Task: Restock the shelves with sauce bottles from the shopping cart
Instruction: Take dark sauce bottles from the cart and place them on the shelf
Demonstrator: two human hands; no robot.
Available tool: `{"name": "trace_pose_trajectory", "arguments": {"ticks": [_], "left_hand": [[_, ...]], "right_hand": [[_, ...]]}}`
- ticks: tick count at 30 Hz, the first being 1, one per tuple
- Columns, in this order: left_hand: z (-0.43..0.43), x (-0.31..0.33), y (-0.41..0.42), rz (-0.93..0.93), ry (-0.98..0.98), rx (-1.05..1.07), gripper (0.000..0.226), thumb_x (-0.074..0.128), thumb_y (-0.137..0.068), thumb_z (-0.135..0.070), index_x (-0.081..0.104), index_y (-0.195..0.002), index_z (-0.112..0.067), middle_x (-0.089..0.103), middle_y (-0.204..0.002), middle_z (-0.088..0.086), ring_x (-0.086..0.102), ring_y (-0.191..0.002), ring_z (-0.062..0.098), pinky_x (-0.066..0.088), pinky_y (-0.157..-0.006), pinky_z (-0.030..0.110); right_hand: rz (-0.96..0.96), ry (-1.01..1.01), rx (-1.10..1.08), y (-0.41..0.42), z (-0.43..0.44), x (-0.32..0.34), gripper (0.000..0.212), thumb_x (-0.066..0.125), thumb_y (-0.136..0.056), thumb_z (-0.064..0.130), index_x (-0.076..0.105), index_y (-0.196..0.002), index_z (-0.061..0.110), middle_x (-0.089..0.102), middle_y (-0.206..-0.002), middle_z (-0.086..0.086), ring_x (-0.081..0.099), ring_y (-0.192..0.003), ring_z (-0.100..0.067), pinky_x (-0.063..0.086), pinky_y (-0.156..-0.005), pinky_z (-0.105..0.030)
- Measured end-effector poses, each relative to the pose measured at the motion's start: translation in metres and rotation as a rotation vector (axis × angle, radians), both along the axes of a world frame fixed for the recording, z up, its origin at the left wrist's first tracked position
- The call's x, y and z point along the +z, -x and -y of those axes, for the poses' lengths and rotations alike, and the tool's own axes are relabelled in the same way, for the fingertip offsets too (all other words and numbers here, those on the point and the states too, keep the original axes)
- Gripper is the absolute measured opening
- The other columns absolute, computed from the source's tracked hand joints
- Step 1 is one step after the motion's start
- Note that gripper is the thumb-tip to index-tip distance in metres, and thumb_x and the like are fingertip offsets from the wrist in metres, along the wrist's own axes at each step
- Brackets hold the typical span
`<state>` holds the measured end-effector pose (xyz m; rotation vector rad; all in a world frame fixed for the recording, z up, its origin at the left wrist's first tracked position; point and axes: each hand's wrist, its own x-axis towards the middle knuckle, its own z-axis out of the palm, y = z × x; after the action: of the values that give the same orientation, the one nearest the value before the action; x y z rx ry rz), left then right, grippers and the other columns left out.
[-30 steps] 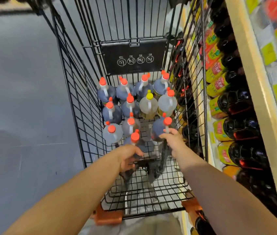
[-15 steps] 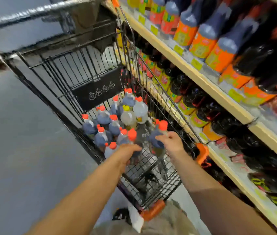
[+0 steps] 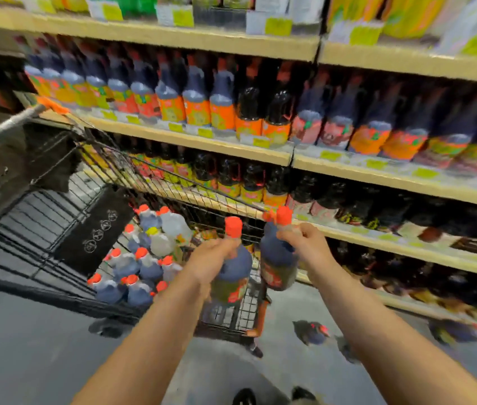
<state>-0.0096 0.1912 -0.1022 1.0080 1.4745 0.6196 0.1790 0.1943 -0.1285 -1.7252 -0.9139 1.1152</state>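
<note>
shelves (image 3: 190,140) now ahead, left hand (image 3: 211,260) grips sauce bottle (image 3: 233,268), right hand (image 3: 304,240) a second bottle (image 3: 276,255), raised from cart (image 3: 56,206)

A smooth grey floor (image 3: 27,346) filled the near left of the scene. At the very near edge, the toes of two dark shoes (image 3: 244,396) showed side by side. A small dark object (image 3: 311,333) with red marks lay on the floor to the right of centre, too blurred to identify. Yellow-green price tags (image 3: 278,26) ran in rows across the far side, their print unreadable. High at the far edge stood green packages (image 3: 138,4) on the left and yellow packs (image 3: 406,13) on the right. A dark, shapeless bundle (image 3: 47,159) hung at the far left.
</note>
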Motion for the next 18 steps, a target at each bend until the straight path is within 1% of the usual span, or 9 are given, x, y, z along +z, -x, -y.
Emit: {"name": "trace_pose_trajectory", "arguments": {"ticks": [2,5,7,11,14,16,18], "left_hand": [[0.006,0.004,-0.026,-0.043,-0.041,-0.081,0.035,0.058,-0.09,-0.037,0.054,-0.064,-0.013,0.046,-0.06,0.004,0.043,-0.056,0.015,0.032,-0.062,0.03],[0.016,0.012,-0.072,-0.119,-0.113,-0.209,0.038,0.057,-0.089,-0.041,0.051,-0.064,-0.013,0.047,-0.059,0.003,0.044,-0.056,0.015,0.031,-0.055,0.026],[0.027,0.02,-0.109,-0.152,-0.138,-0.295,0.043,0.057,-0.088,-0.044,0.048,-0.061,-0.013,0.045,-0.058,0.004,0.043,-0.055,0.015,0.029,-0.052,0.027],[0.06,0.028,-0.188,-0.122,-0.185,-0.434,0.045,0.061,-0.087,-0.044,0.046,-0.058,-0.012,0.044,-0.06,0.007,0.042,-0.056,0.017,0.028,-0.055,0.03],[0.092,0.028,-0.246,-0.064,-0.176,-0.528,0.041,0.064,-0.083,-0.044,0.049,-0.068,-0.009,0.045,-0.07,0.014,0.046,-0.063,0.021,0.03,-0.062,0.033],[0.114,0.027,-0.285,-0.047,-0.165,-0.566,0.04,0.065,-0.082,-0.044,0.05,-0.07,-0.009,0.046,-0.073,0.014,0.048,-0.064,0.022,0.031,-0.062,0.033],[0.134,0.026,-0.325,-0.048,-0.152,-0.574,0.043,0.066,-0.082,-0.044,0.051,-0.065,-0.008,0.05,-0.071,0.015,0.051,-0.065,0.023,0.034,-0.063,0.033]], "right_hand": [[0.034,-0.002,-0.04,-0.025,0.024,0.003,0.032,0.069,-0.081,0.012,0.04,-0.068,0.011,0.035,-0.063,-0.007,0.036,-0.06,-0.019,0.026,-0.058,-0.031],[0.071,0.006,-0.14,-0.067,0.064,0.004,0.042,0.068,-0.082,0.013,0.03,-0.062,0.016,0.029,-0.06,-0.002,0.032,-0.059,-0.017,0.023,-0.057,-0.032],[0.098,0.017,-0.206,-0.098,0.093,0.004,0.044,0.067,-0.082,0.013,0.029,-0.062,0.016,0.028,-0.06,-0.001,0.033,-0.058,-0.017,0.024,-0.055,-0.031],[0.12,0.06,-0.3,-0.168,0.154,0.004,0.036,0.067,-0.083,0.014,0.034,-0.068,0.012,0.031,-0.063,-0.003,0.035,-0.059,-0.015,0.025,-0.053,-0.027],[0.182,0.081,-0.329,-0.224,0.2,0.008,0.037,0.071,-0.079,0.016,0.036,-0.066,0.014,0.032,-0.062,-0.002,0.036,-0.06,-0.016,0.024,-0.053,-0.029],[0.214,0.091,-0.36,-0.262,0.23,0.012,0.036,0.072,-0.078,0.019,0.038,-0.067,0.014,0.034,-0.064,-0.003,0.038,-0.062,-0.017,0.025,-0.055,-0.031],[0.223,0.097,-0.374,-0.299,0.257,0.015,0.033,0.071,-0.078,0.019,0.04,-0.069,0.012,0.037,-0.066,-0.006,0.04,-0.065,-0.019,0.026,-0.059,-0.032]]}}
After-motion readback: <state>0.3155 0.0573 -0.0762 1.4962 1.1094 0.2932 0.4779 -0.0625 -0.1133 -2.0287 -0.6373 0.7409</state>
